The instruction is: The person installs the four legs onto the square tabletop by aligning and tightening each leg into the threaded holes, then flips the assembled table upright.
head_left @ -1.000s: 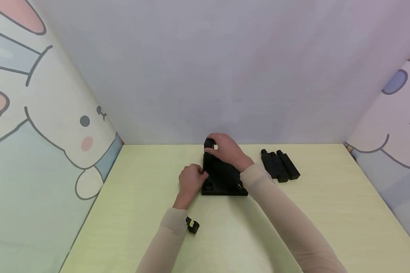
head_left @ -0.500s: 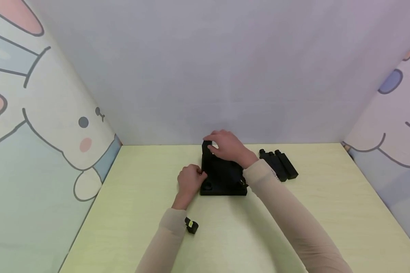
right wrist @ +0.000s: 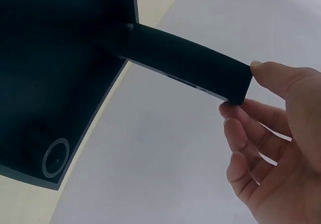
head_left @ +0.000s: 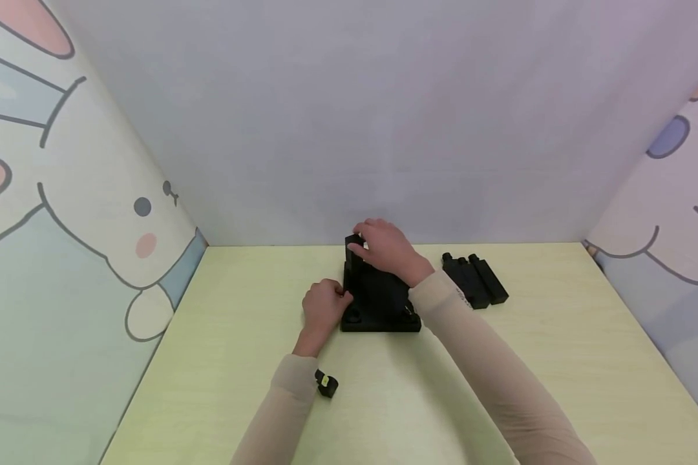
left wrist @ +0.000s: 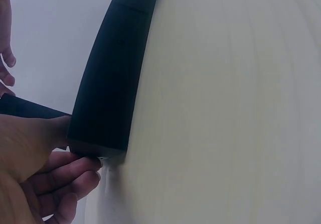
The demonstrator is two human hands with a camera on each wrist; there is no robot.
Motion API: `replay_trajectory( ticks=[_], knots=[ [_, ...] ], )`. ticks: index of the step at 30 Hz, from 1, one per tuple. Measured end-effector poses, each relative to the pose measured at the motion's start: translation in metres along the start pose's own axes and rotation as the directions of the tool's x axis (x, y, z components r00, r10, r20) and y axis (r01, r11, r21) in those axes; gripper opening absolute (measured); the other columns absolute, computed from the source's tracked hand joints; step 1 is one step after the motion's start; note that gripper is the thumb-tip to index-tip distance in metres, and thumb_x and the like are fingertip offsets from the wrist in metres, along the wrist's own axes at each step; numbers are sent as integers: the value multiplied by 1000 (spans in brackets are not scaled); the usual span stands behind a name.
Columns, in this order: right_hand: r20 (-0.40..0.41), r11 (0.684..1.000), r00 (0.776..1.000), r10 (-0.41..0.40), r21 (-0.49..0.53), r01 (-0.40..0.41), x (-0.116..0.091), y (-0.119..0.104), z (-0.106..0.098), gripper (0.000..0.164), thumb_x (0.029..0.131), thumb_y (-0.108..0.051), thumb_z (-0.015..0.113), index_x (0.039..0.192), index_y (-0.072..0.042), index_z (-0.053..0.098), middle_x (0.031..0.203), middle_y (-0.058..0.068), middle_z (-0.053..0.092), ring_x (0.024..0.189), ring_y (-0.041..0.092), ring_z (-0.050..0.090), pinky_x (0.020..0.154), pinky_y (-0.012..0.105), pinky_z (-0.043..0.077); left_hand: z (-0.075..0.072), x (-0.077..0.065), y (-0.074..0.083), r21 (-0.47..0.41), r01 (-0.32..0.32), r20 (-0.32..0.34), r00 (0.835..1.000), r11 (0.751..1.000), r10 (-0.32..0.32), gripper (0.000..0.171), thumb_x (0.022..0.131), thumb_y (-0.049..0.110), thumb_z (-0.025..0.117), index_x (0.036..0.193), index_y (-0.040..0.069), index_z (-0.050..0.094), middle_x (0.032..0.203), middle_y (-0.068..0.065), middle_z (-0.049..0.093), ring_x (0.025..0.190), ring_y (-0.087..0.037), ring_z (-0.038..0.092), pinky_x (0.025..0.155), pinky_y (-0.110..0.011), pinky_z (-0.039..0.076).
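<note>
A square black tabletop with round sockets at its near corners lies on the table, underside up. My left hand grips its left edge, thumb above and fingers curled below, as the left wrist view shows. From the far left corner rises a black table leg. My right hand pinches the leg's free end between thumb and fingertips, the remaining fingers loosely bent. Where the leg meets the tabletop, a thin gap is hard to make out. My right hand and forearm hide the tabletop's far right part.
Several more black legs with knobbed ends lie side by side to the right of the tabletop. A small black device is at my left wrist. A pale curtain rises behind the table's back edge.
My right hand's thumb and fingers have shifted round the leg's free end, and the leg appears slightly turned. The left hand keeps its place on the tabletop's edge.
</note>
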State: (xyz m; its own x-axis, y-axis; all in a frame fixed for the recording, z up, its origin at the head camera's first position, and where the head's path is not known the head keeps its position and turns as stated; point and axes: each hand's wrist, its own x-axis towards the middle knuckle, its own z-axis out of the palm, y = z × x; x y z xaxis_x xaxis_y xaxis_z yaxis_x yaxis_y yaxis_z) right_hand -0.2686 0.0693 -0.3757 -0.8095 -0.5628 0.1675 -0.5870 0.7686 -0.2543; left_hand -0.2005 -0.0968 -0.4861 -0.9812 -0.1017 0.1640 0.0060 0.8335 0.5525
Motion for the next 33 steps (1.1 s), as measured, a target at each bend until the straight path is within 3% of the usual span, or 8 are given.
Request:
replay_trajectory(
  ticks=[7, 12, 15, 18, 21, 24, 28, 33],
  knots=[
    [-31, 996, 996, 85, 5, -85, 4, -4, 5, 39, 101, -43, 61, 113, -6, 64, 99, 10, 70, 81, 24, 65, 75, 37, 56, 0, -1, 0, 3, 14, 3, 1000, 1000, -14, 26, 87, 21, 73, 63, 15, 67, 59, 0, 66, 53, -15, 55, 50, -28, 39],
    [-56, 989, 988, 145, -16, -146, 9, -4, 8, 40, 101, -47, 59, 88, -9, 52, 70, 3, 49, 56, 18, 46, 53, 30, 36, 2, -1, 1, -5, -1, -18, 1000, 1000, 1, 26, 87, 21, 73, 63, 15, 66, 59, 0, 66, 52, -15, 54, 49, -29, 39],
    [-55, 984, 984, 171, -41, -173, 9, -3, 12, 43, 100, -49, 58, 82, -12, 46, 63, 0, 39, 52, 15, 38, 49, 28, 28, 5, -3, 1, -1, 5, -12, 1000, 1000, -5, 26, 86, 22, 74, 63, 15, 66, 60, 1, 66, 51, -15, 54, 49, -29, 39],
    [-44, 981, 982, 184, -54, -186, 6, -2, 14, 45, 100, -52, 56, 82, -11, 48, 63, 1, 41, 52, 16, 39, 48, 29, 27, 6, -5, 2, -2, 11, 0, 1000, 1000, -11, 27, 86, 21, 74, 61, 16, 66, 58, 1, 65, 50, -15, 53, 49, -29, 39],
    [-39, 981, 982, 185, -51, -187, 3, -2, 12, 47, 100, -56, 55, 97, -9, 60, 74, 4, 57, 58, 18, 50, 51, 31, 38, 7, -6, 2, -2, 8, 1, 1000, 1000, -8, 28, 85, 21, 74, 59, 16, 65, 56, 2, 64, 50, -14, 53, 49, -29, 38],
    [-21, 986, 987, 158, -58, -159, 0, 0, 5, 54, 98, -58, 56, 125, -13, 63, 105, 7, 70, 80, 22, 65, 65, 38, 53, 6, -5, 2, -2, -1, -8, 1000, 1000, 1, 28, 86, 21, 74, 60, 15, 65, 56, 1, 64, 50, -14, 53, 49, -29, 39],
    [57, 996, 996, 63, -59, -60, -1, 3, -7, 59, 98, -48, 62, 149, -20, 51, 138, 9, 63, 113, 28, 66, 88, 46, 57, 5, -3, 2, 3, -3, -22, 1000, 1000, 3, 24, 85, 21, 74, 62, 15, 68, 59, 0, 67, 51, -15, 55, 49, -30, 42],
    [148, 999, 989, -23, -24, 26, 0, 5, -13, 55, 99, -31, 63, 152, -20, 49, 150, 12, 55, 134, 35, 56, 104, 50, 51, 6, -2, 0, 18, 10, -26, 1000, 1000, -9, 22, 85, 21, 75, 65, 15, 70, 62, 0, 69, 53, -16, 58, 50, -30, 43]
  ],
)
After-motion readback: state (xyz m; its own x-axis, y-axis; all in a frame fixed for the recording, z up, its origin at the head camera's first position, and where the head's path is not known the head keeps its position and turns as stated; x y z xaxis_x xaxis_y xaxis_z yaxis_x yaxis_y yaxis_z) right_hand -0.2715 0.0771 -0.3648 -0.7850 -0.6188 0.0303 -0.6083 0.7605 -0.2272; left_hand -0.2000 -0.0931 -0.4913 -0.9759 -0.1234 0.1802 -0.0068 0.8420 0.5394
